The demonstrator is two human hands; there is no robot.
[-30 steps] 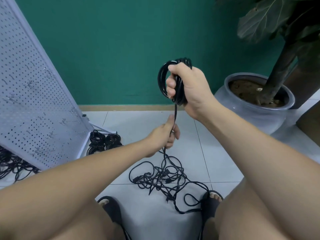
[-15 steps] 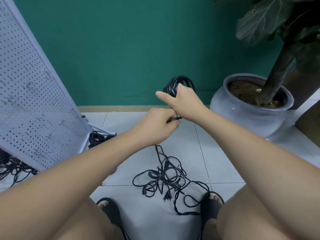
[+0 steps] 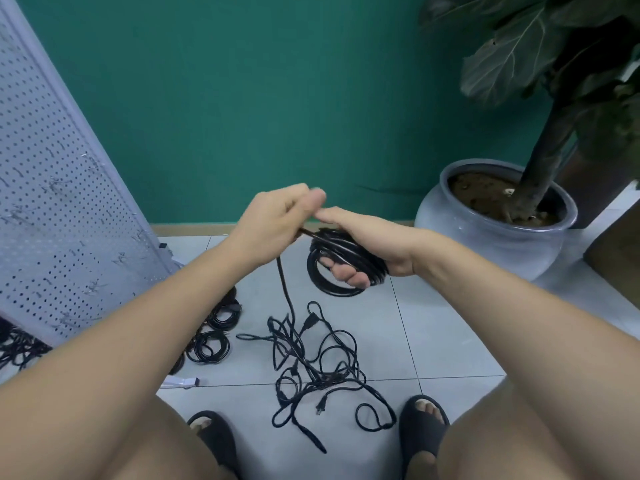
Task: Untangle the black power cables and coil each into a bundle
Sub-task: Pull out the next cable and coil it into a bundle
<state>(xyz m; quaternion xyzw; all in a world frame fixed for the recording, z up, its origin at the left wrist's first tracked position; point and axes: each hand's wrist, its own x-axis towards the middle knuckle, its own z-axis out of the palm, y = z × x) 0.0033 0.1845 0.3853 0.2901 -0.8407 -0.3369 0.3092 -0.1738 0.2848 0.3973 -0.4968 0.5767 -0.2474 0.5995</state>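
Note:
My right hand (image 3: 367, 237) grips a coil of black cable (image 3: 341, 268), its fingers curled through the loops. My left hand (image 3: 277, 220) pinches the free strand of that cable (image 3: 284, 285) just left of the coil, above it. The strand drops from my left hand to a tangled pile of black power cables (image 3: 315, 362) on the tiled floor between my feet. Plugs show in the pile.
Finished cable bundles (image 3: 211, 341) lie on the floor at the left, beside a leaning white pegboard panel (image 3: 59, 209). A grey plant pot (image 3: 491, 223) stands at the right by the green wall. My sandalled feet (image 3: 422, 431) flank the pile.
My right hand has lowered and turned the coil so it hangs below the palm. My left hand has risen from near the pile up to the coil, drawing the strand with it.

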